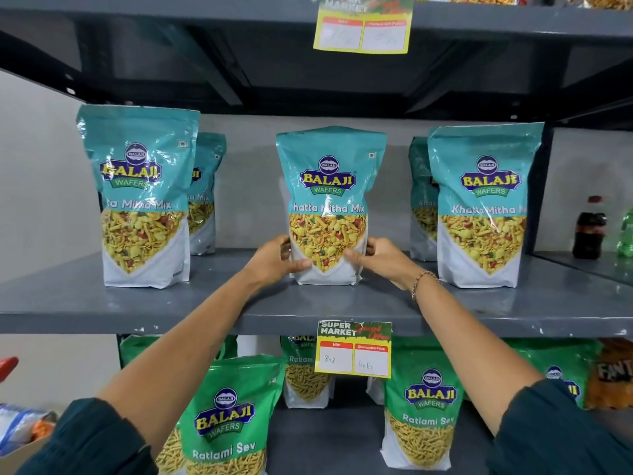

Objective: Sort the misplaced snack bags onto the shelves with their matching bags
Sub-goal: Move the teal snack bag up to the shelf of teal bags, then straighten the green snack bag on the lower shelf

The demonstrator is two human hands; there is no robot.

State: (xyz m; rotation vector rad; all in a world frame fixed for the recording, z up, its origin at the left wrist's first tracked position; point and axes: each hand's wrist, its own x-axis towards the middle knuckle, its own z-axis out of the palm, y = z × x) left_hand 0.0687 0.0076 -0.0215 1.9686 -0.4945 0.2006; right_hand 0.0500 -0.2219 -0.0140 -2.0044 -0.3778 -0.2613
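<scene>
L teal bags: Khatta Mitha Mix bag [145, 200] upright, left of frame on mid shelf [102, 303]; a second one [209, 186] behind it, part hidden.
Left hand [274, 258]: centre frame, fingers wrapped round lower-left edge of held bag, thumb on the front; clamped on, not loose.
Held bag: centre Khatta Mitha Mix bag [329, 207], upright, long axis vertical, base looks to be down on mid shelf, though can't tell if full wt is on it.
Key relation: bag sits betw both hands, just beyond them, squared to the shelf front; both arms reach in about equally, neither clearly nearer.
Right hand [380, 258]: mirrors the left, thumb on front at lower-right edge, fingers behind; closed on the bag. Beaded bracelet [423, 282] at wrist.
R teal bags: another Khatta Mitha Mix bag [486, 207] right of frame, one more behind it, mostly hidden.
Match: held bag is same teal kind as neighbours, so prob. the right shelf.
Below: green Ratlami Sev bags [226, 423] on lower shelf, price tag [354, 349] on shelf edge.
Next, judged: let go both sides evenly; bag is tall and may tip fwd.
</scene>
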